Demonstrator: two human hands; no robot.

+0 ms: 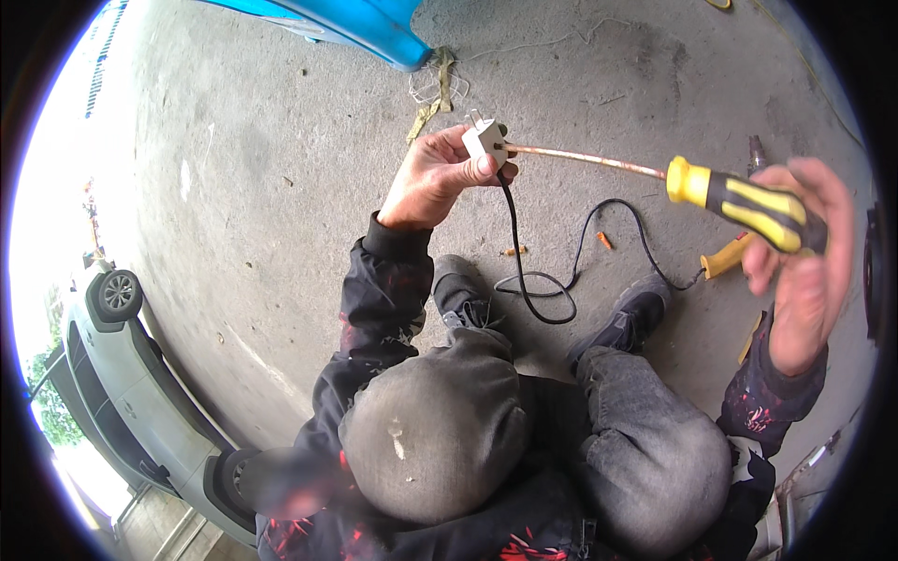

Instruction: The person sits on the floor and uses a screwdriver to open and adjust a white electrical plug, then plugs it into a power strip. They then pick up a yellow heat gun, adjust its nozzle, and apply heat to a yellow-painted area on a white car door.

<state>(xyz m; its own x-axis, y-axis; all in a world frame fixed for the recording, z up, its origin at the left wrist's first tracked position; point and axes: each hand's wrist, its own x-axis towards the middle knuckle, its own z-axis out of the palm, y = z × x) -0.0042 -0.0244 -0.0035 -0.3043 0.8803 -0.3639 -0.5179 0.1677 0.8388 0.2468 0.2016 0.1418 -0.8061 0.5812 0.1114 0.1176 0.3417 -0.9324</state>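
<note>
My left hand (435, 173) is closed around a white electrical plug (483, 142), its metal prongs pointing up and away. A black cord (515, 245) leaves the plug and loops over the floor between my shoes. From the right, a long screwdriver (599, 160) with a yellow and black handle meets the plug's side; its shaft looks rusty and its tip is in or against a hole there. My right hand (806, 252) has its thumb and fingers about the end of the handle, loosely curled and somewhat blurred.
The cord's other end runs to a yellow-handled tool (725, 256) on the concrete floor (281, 243). Small orange pieces (604, 240) lie near the cord. Ahead are a bright blue object (374, 33) and tangled string with tape (440, 93). A pale car (140, 393) stands left.
</note>
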